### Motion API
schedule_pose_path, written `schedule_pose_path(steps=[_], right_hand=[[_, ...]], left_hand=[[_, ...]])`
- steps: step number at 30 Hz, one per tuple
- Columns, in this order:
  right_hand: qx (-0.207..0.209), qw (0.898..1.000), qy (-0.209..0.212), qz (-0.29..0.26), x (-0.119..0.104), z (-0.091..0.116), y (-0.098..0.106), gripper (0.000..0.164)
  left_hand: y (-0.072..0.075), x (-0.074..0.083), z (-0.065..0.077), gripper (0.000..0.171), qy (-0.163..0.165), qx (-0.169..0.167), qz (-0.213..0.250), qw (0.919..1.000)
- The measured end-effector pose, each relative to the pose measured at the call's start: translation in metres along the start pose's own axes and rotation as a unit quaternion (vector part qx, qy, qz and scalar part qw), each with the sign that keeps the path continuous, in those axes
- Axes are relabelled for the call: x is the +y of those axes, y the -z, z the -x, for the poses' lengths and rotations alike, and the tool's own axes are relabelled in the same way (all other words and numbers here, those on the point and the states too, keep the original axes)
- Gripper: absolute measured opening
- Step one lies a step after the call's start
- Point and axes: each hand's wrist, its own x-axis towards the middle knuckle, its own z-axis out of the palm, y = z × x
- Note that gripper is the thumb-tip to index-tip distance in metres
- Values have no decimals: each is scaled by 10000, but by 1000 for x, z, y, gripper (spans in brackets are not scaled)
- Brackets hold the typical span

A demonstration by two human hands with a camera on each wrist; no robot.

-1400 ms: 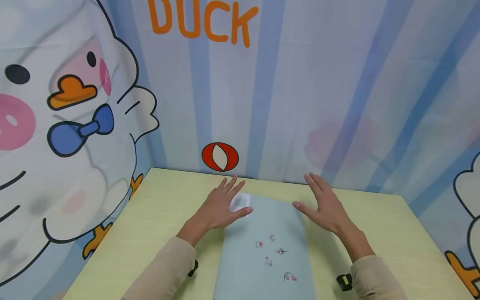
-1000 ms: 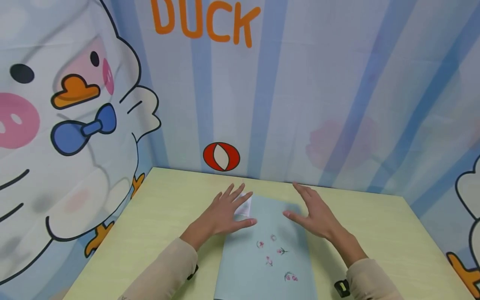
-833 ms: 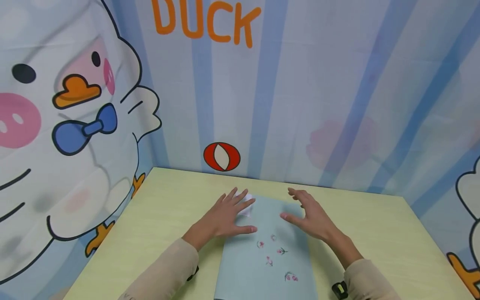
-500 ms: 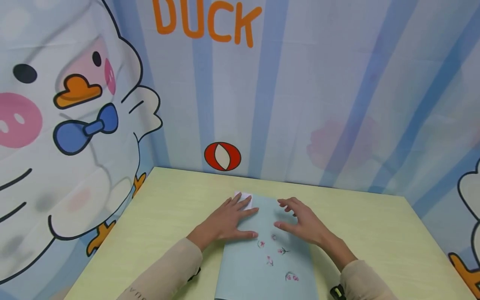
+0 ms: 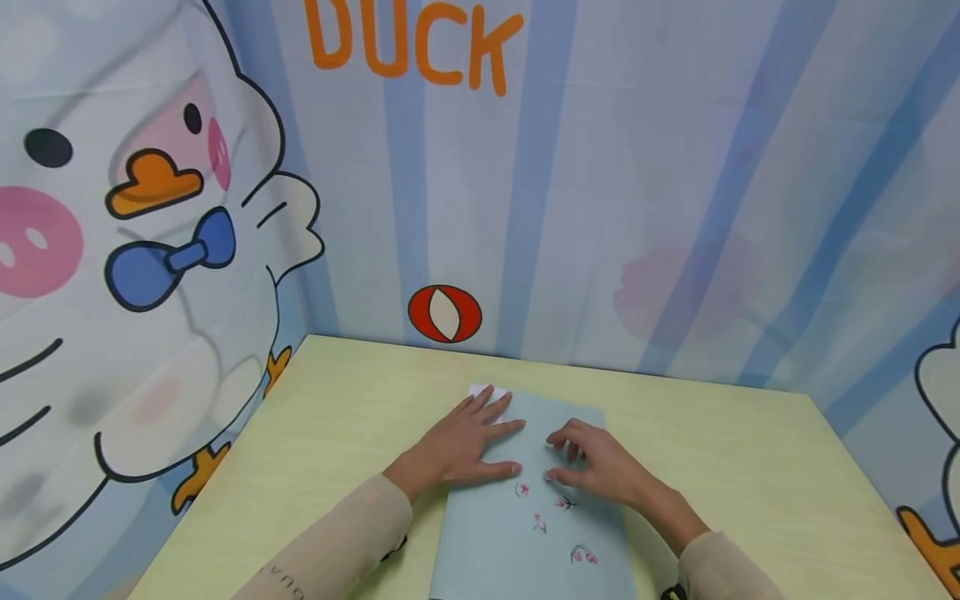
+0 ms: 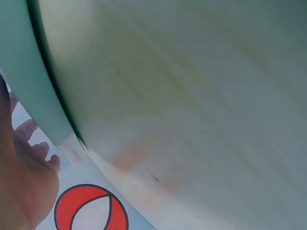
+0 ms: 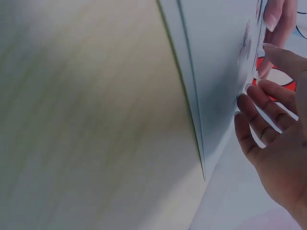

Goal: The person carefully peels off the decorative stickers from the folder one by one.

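A light blue cover (image 5: 517, 550), like a booklet or folder with layered edges in the right wrist view, lies on the table. Small pink flower marks (image 5: 539, 523) dot it; whether printed or stuck on I cannot tell. My left hand (image 5: 468, 440) rests on its upper left part, fingers spread. Under those fingertips is a white-pink slip (image 5: 477, 389) at the corner, partly hidden. My right hand (image 5: 600, 462) is over the upper right part, fingers loosely bent. Its thumb tip covers the topmost flower mark, and a gap shows between thumb and forefinger.
The pale yellow table (image 5: 750, 467) extends on both sides of the cover. Behind it hangs a blue-striped cloth (image 5: 570, 208) with duck prints and a red-and-white oval. Beige sleeves (image 5: 337, 533) cover both forearms, with dark straps at the wrists.
Both hands have come down toward the cover. The left has settled on it, while the right has moved left and nearer, its fingers bending from straighter to loosely curved.
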Motion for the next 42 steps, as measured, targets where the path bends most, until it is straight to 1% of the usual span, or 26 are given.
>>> schedule_pose_path(steps=[4, 10, 18, 22, 25, 29, 33, 37, 42], right_hand=[[-117, 9998, 9, 155, -1, 2, -3, 33], [-248, 9988, 90, 410, -2, 5, -7, 29], [-185, 9971, 252, 690, 0, 9, -13, 27], [-186, 9965, 251, 777, 0, 10, -14, 26], [-186, 9965, 232, 775, -1, 10, -14, 23], [-166, 9975, 274, 632, -1, 10, -15, 19], [-166, 9985, 209, 473, 1, 11, -16, 20], [-189, 9990, 88, 400, 2, 12, -15, 21], [-244, 9988, 108, 402, 1, 13, -15, 20]], left_hand=[[-3, 1, -3, 80, -10, -60, 7, 10000], [-5, 2, -4, 79, 28, -160, -160, 9997], [-6, 3, -3, 79, 49, -220, -296, 9993], [-7, 4, -2, 78, 62, -231, -354, 9991], [-7, 4, -2, 78, 61, -213, -358, 9991], [-6, 5, -3, 78, 60, -217, -399, 9990], [-5, 6, -3, 79, 67, -236, -496, 9985], [-8, 5, -5, 80, 82, -228, -587, 9980], [-10, 4, -5, 80, 91, -259, -726, 9970]])
